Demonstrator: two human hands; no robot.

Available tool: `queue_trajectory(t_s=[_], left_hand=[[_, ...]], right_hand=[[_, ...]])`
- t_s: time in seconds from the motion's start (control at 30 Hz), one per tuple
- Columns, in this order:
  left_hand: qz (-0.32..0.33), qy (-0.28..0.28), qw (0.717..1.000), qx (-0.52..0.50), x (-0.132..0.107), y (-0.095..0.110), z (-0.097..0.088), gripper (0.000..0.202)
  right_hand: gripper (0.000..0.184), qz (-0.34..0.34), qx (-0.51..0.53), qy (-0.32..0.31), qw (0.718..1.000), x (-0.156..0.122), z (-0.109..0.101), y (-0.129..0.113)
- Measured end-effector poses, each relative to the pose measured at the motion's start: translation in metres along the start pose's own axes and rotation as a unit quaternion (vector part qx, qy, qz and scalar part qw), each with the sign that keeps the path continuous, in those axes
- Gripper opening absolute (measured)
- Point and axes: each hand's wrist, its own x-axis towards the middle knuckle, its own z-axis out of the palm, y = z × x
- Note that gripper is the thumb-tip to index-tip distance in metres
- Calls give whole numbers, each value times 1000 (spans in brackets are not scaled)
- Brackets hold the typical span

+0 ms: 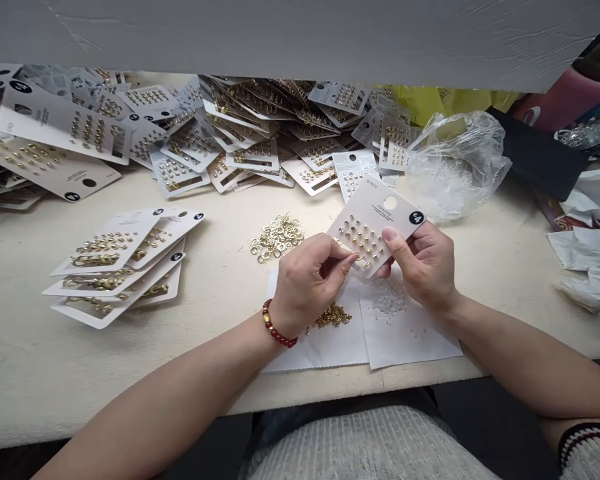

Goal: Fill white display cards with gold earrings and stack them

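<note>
My right hand [427, 265] holds a white earring card [375, 227] studded with small gold earrings, thumb on its face, tilted above the table. My left hand [307, 280], with a red bead bracelet at the wrist, pinches at the card's lower left edge; what is in the pinch is too small to make out. Under my hands lie two white paper sheets [405, 333], one with a small heap of gold pieces [333, 315], the other with tiny clear backs [389, 301]. A pile of gold hoops [277, 237] lies just beyond my left hand.
A fanned stack of filled cards [123, 267] lies at the left. A large heap of cards [220, 140] runs along the back. A crumpled clear plastic bag [455, 163] sits at the right, with white paper scraps [587, 260] beyond it. The table edge [130, 413] is close to me.
</note>
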Motion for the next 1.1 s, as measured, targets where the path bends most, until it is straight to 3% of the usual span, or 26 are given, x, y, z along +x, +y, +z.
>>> queue_trajectory(t_s=[0.33, 0.6, 0.77, 0.93, 1.1], left_hand=[[38, -10, 996, 78, -2, 4, 0, 17], [3, 21, 999, 29, -1, 5, 0, 17], [4, -6, 999, 32, 0, 4, 0, 16], [15, -36, 998, 41, -1, 4, 0, 16], [-30, -33, 999, -14, 2, 2, -2, 15]], right_hand=[[21, -21, -25, -14, 999, -5, 2, -4], [19, -49, -26, -7, 998, -3, 1, -9], [18, -44, -30, -17, 998, -5, 2, -8], [15, -83, -87, -10, 993, -10, 1, -9], [16, -75, -72, 4, 995, -7, 0, -10]])
